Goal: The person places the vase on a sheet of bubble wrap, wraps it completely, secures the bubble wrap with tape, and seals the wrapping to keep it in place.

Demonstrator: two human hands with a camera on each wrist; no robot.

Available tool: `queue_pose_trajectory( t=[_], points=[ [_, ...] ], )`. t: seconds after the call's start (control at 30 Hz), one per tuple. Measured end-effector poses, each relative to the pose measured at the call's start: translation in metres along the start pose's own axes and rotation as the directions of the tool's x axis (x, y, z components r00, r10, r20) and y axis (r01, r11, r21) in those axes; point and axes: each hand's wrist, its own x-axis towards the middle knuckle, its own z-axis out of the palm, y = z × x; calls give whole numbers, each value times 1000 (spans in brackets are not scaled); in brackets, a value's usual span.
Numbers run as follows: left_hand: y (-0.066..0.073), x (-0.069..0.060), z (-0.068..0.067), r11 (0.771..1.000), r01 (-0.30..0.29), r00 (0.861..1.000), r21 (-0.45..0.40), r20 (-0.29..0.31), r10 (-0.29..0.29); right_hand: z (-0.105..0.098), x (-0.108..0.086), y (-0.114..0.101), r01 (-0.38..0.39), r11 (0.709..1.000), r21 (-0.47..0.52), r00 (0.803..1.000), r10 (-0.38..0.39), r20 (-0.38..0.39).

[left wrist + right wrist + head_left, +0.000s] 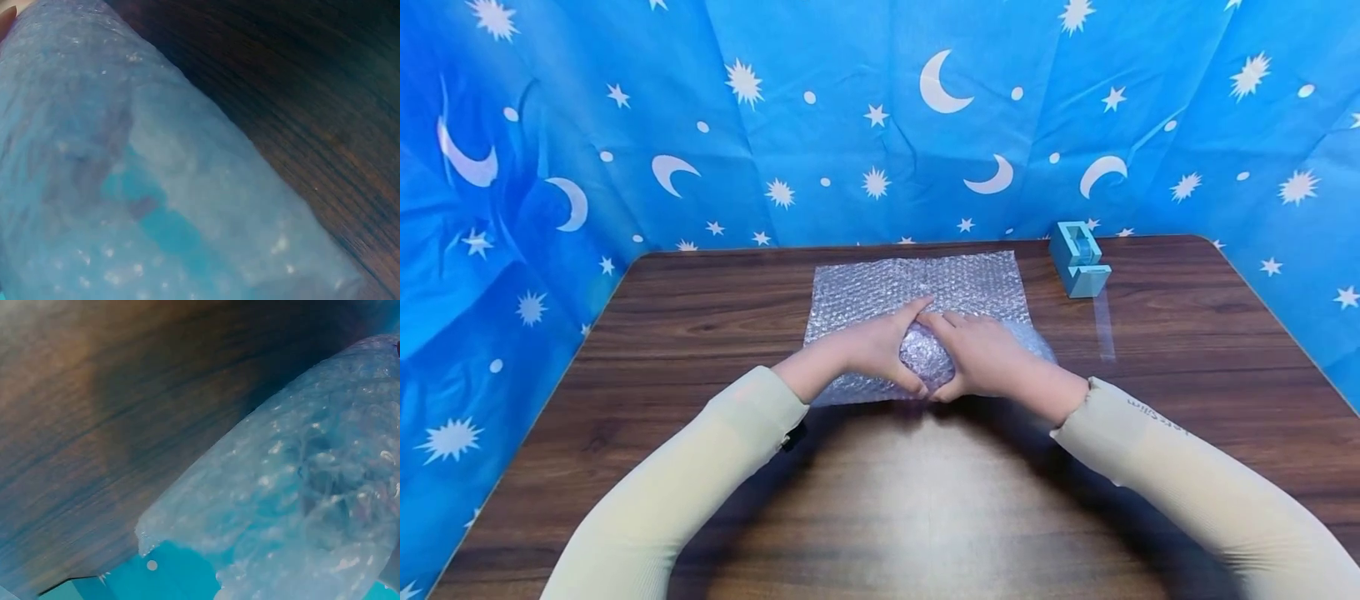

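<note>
The left hand (880,346) and right hand (988,354) held bubble wrap (927,354) between them, around the far middle of the brown wood table (925,500). A blue tape holder (1072,268) sat far right. Blue cloth (850,83) with white moons hung behind.

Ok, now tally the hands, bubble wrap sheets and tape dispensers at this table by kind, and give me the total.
Left hand and right hand: 2
Bubble wrap sheet: 1
Tape dispenser: 1
Total: 4
</note>
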Motion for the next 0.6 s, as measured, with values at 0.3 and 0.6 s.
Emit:
queue_pose_trajectory(
  t=[0.3,0.6],
  points=[
    [3,-3,-4,992,25,999,120,20,-28,6,-1,-2,-28,998,59,1000,28,-5],
    [13,-27,4,881,76,980,466,-196,19,3,6,3,-106,983,153,991,92,92]
  ],
)
